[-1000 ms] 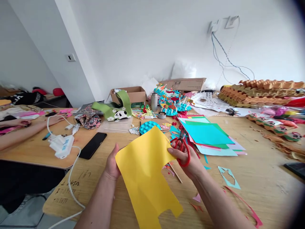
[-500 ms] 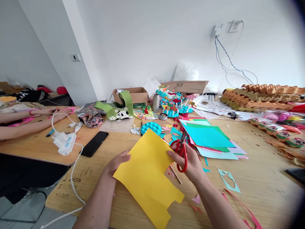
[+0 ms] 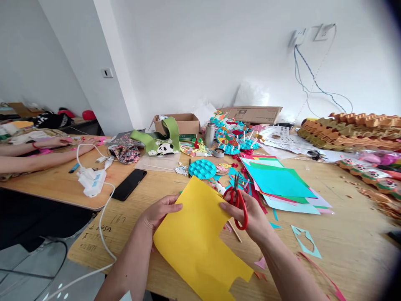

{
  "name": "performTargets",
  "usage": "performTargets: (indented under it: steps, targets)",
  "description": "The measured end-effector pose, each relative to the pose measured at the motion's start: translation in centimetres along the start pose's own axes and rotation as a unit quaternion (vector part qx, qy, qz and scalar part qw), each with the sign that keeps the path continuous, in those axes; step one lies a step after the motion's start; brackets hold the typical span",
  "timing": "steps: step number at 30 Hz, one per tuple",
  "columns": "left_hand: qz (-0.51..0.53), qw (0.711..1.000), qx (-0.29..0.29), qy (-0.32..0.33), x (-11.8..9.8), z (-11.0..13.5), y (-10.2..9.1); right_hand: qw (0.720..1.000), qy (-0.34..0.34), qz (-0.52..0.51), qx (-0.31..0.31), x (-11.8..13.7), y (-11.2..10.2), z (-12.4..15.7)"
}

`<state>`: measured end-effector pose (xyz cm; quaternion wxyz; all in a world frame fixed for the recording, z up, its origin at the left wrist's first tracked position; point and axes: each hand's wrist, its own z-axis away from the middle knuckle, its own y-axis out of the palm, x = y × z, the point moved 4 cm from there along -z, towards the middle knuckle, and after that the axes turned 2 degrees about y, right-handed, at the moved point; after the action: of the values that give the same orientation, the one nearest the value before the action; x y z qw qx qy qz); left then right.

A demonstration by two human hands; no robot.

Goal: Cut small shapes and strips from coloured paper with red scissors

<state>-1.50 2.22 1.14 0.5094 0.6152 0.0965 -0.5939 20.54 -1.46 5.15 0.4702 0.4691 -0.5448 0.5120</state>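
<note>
A sheet of yellow paper [image 3: 197, 246] with stepped cut edges is held up over the wooden table [image 3: 344, 246]. My left hand [image 3: 159, 211] grips its left edge, fingers on top. My right hand [image 3: 247, 215] is shut on the red-handled scissors [image 3: 239, 211], whose blades point up and away. The blades sit just beyond the paper's upper right corner, and I cannot tell whether they touch it. A thin wooden stick [image 3: 234, 230] lies partly under the paper.
A stack of coloured paper [image 3: 278, 182] lies right of my hands. Behind are a blue folded paper disc [image 3: 202, 169], a black phone [image 3: 129, 184], a white charger [image 3: 92, 182], and a green panda bag [image 3: 159, 142]. A co-worker's arms [image 3: 40, 154] rest at the left table.
My left hand has shifted up and over the yellow paper's left edge. The sheet has turned slightly, and the scissors stand more upright. The whole view has drifted, with the table sliding rightward.
</note>
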Motion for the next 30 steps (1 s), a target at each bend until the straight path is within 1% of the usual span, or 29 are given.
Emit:
performTargets:
  steps: [4, 9, 12, 14, 15, 18, 20, 22, 24, 25, 26, 28, 30]
  targets:
    - [-0.025, 1.000, 0.005, -0.008, -0.1, 0.0, 0.3, 0.999, 0.012, 0.012, 0.031, 0.0, 0.3, 0.2]
    - [-0.060, 0.998, 0.022, 0.006, 0.9, -1.2, -0.4, 0.999, 0.011, 0.013, 0.047, 0.2, 0.1, 0.2]
    - [-0.062, 0.995, 0.073, 0.008, 1.4, -1.7, -0.5, 0.999, 0.009, 0.005, 0.050, 0.3, 0.2, 0.2]
    - [-0.057, 0.994, 0.090, 0.012, 1.5, -1.8, -0.6, 0.999, 0.010, 0.008, 0.050, 0.3, 0.3, 0.2]
    - [-0.055, 0.995, 0.086, 0.013, 1.5, -1.8, -0.6, 0.999, 0.009, 0.015, 0.050, 0.3, 0.3, 0.1]
    - [-0.052, 0.997, 0.049, 0.005, 1.5, -1.9, -0.9, 0.998, -0.006, 0.036, 0.043, 0.5, -0.2, -0.1]
    - [-0.044, 0.998, 0.034, 0.009, 1.4, -2.0, -1.0, 0.998, -0.032, 0.038, 0.029, 0.8, -1.2, -0.3]
    - [-0.029, 0.999, 0.027, 0.026, 1.1, -2.0, -1.1, 0.997, -0.052, 0.051, 0.026, 1.1, -2.6, -0.4]
    - [-0.009, 0.998, 0.015, 0.053, 0.7, -1.9, -1.4, 0.993, -0.036, 0.102, 0.053, 1.0, -3.7, -0.5]
    - [0.002, 0.998, 0.006, 0.067, 0.6, -1.8, -1.6, 0.987, -0.015, 0.140, 0.081, 0.8, -4.0, -0.4]
    - [0.013, 0.997, -0.005, 0.080, 0.4, -1.8, -1.8, 0.976, 0.011, 0.184, 0.114, 0.4, -4.1, -0.3]
    - [0.027, 0.995, -0.023, 0.097, 0.3, -1.7, -2.1, 0.945, 0.046, 0.272, 0.177, -0.5, -4.0, 0.0]
    - [0.019, 0.995, -0.026, 0.096, 0.3, -1.6, -2.1, 0.914, 0.048, 0.336, 0.220, -1.0, -3.3, 0.2]
